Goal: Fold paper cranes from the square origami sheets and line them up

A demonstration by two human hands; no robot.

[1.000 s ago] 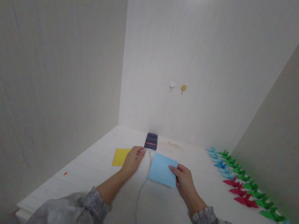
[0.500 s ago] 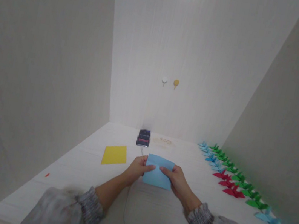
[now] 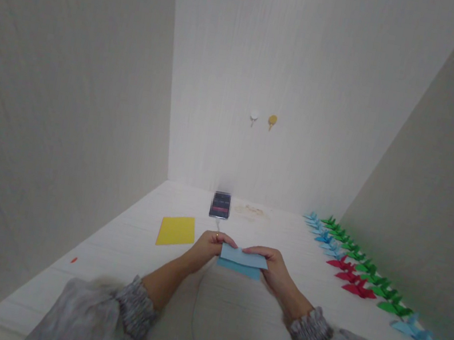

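Observation:
A light blue paper sheet (image 3: 242, 260) is held just above the white table (image 3: 122, 245), doubled over into a narrow strip. My left hand (image 3: 207, 248) pinches its left end and my right hand (image 3: 274, 266) pinches its right end; both hands are closed on it. A yellow paper square (image 3: 176, 230) lies flat on the table to the left of my left hand.
A phone (image 3: 220, 205) stands against the back wall with a white cable (image 3: 197, 310) running toward me. A row of folded blue, green and red paper figures (image 3: 355, 273) lines the right wall. Two small hooks (image 3: 262, 120) sit on the back wall. A tiny red scrap (image 3: 73, 260) lies at left.
My left hand left the phone area and took the blue sheet's left edge. Both hands have folded the sheet's far edge over toward me, so it now looks like a narrow strip.

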